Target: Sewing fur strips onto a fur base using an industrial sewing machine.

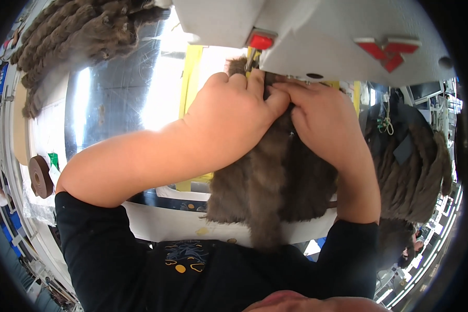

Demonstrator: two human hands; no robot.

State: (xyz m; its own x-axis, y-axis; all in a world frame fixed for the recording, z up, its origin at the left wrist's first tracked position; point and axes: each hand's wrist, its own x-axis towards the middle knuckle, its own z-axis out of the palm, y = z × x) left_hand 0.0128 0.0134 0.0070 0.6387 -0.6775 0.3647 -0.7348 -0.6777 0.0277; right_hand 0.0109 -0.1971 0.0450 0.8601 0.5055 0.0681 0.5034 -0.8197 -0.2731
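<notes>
A brown fur piece (pixel 275 177) hangs over the front edge of the work surface toward my body. My left hand (pixel 236 106) grips its far end with bent fingers, close under the sewing machine (pixel 307 34). Beside it, my right hand (pixel 320 112) pinches the same fur, thumb and fingertips pressed together near the left thumb. The machine's needle area, by a red part (pixel 261 40), is right at my left fingertips. A small tuft of fur (pixel 237 65) shows beyond that hand. The machine head partly hides my right fingertips.
More brown fur strips (pixel 83 39) lie at the far left, and another fur bundle (pixel 413 166) is at the right. A roll of brown tape (pixel 40 177) stands at the left edge. Yellow strips (pixel 191 78) mark the bright table by the machine.
</notes>
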